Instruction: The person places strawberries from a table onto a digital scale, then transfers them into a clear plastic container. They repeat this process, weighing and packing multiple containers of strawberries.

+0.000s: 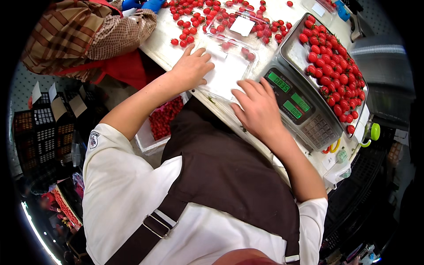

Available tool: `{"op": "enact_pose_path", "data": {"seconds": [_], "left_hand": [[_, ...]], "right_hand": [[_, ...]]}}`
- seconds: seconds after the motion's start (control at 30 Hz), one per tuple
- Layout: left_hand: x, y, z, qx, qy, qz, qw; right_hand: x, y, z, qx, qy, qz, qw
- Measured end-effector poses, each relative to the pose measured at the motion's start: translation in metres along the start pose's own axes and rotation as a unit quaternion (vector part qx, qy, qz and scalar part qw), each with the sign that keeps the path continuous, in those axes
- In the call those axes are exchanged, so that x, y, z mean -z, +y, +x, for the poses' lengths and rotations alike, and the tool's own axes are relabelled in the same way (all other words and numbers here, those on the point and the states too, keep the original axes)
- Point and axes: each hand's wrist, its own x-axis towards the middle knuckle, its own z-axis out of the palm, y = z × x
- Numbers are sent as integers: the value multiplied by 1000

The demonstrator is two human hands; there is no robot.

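Note:
A clear plastic clamshell box (243, 63) lies on the white table before me, its lid (265, 20) folded back and bearing a white label (242, 26). My left hand (193, 68) is over the box's left edge, fingers spread; whether it touches the plastic I cannot tell. Slightly blurred, my right hand (256, 107) hovers by the box's near right corner with its fingers apart and nothing in them. To the right stands a digital scale (298, 106) with lit green displays. Its steel tray (294, 49) carries a heap of cherry tomatoes (334, 69).
Loose cherry tomatoes (188, 25) are scattered across the far table (159, 48). A co-worker's blue-gloved hand (152, 5) is at the upper left. Below the table edge sits a white foam box (145, 139) of small red produce. Stacked black crates (44, 129) stand at left.

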Motion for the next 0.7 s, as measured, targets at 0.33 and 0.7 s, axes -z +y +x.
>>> {"op": "enact_pose_path", "data": {"seconds": [0.33,0.7], "left_hand": [[-5,-3,6,-40,98,-17,994],[-14,-10,11,-37,26,-45,998]], "right_hand": [[-49,26,45,-3,-216,-79,973],[-55,33,53,-62,-243,-84,965]]}}
